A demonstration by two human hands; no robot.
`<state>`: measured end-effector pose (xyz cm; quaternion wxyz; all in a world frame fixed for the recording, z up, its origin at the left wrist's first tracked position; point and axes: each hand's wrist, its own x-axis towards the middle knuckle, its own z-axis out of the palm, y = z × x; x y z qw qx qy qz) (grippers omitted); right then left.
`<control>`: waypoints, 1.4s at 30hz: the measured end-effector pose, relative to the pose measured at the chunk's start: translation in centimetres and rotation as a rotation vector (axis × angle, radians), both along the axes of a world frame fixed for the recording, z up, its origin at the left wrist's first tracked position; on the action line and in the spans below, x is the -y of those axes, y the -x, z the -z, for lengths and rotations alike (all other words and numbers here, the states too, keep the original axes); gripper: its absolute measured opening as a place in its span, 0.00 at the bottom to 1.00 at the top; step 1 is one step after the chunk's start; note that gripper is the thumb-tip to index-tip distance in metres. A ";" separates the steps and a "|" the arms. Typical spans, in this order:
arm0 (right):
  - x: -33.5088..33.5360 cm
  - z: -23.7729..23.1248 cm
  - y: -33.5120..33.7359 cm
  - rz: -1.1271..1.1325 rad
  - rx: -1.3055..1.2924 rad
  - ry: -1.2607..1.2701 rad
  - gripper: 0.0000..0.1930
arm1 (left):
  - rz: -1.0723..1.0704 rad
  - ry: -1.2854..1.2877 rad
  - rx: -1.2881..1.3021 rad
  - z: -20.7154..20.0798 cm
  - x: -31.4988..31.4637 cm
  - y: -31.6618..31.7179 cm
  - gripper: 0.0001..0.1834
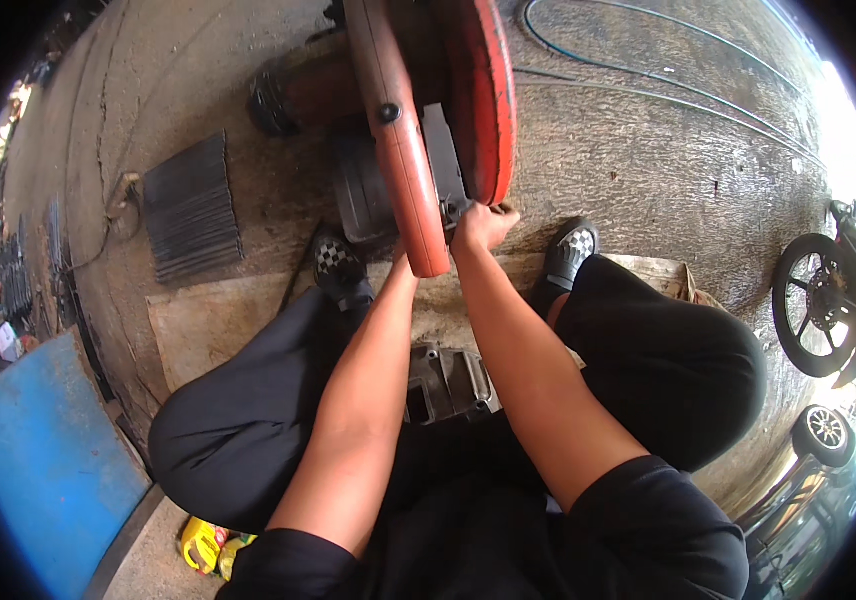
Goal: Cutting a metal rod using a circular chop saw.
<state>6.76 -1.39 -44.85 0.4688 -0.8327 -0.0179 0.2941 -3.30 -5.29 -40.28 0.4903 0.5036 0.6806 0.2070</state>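
Note:
A red cut-off saw (pixel 418 150) stands on the ground in front of me, with its long handle arm reaching toward me and its round red blade guard (pixel 496 110) to the right. My right hand (pixel 483 226) is curled at the lower end of the guard, beside the saw's grey metal clamp parts (pixel 448 165). What its fingers grip, if anything, is hidden. My left forearm (pixel 368 385) runs up to the handle end, which covers the left hand. A grey cast metal part (pixel 448 383) with square openings lies between my legs, partly behind my forearms.
Dark thin rods or strips (pixel 193 208) lie side by side left of the saw. A blue panel (pixel 58 460) is at the lower left. Hoses or cables (pixel 668 85) loop across the ground at upper right. A motorcycle wheel (pixel 813 305) stands far right. Brown sheeting (pixel 213 325) lies near my feet.

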 end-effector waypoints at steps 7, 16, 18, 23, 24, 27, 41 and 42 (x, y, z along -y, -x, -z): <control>6.7 -2.5 3.6 0.061 0.132 -0.080 0.28 | 0.244 0.372 0.069 -4.9 -1.7 6.1 0.22; 6.0 2.5 3.4 0.022 -0.232 -0.251 0.24 | -0.321 -0.181 0.553 -21.9 -5.3 -0.7 0.26; 7.3 -1.4 6.0 -0.084 -0.213 -0.186 0.25 | -0.376 -0.298 0.459 -19.6 -4.2 -0.7 0.24; 7.0 -2.3 5.3 -0.134 -0.186 -0.041 0.26 | -0.443 -0.196 0.378 -22.0 -5.2 -3.8 0.21; 6.8 -2.5 5.0 -0.143 -0.195 -0.004 0.27 | -0.443 -0.183 0.382 -22.8 -5.5 -4.0 0.21; 5.2 -4.8 5.6 -0.023 -0.335 0.139 0.29 | -0.366 -0.126 0.297 -24.6 -7.6 -2.4 0.21; 0.0 -4.5 -1.9 0.480 -0.369 -0.123 0.33 | -0.180 0.061 0.320 -32.9 -18.2 0.6 0.09; -1.4 -5.3 -3.5 0.513 -0.219 -0.199 0.27 | -0.182 0.034 0.285 -33.0 -18.1 0.4 0.09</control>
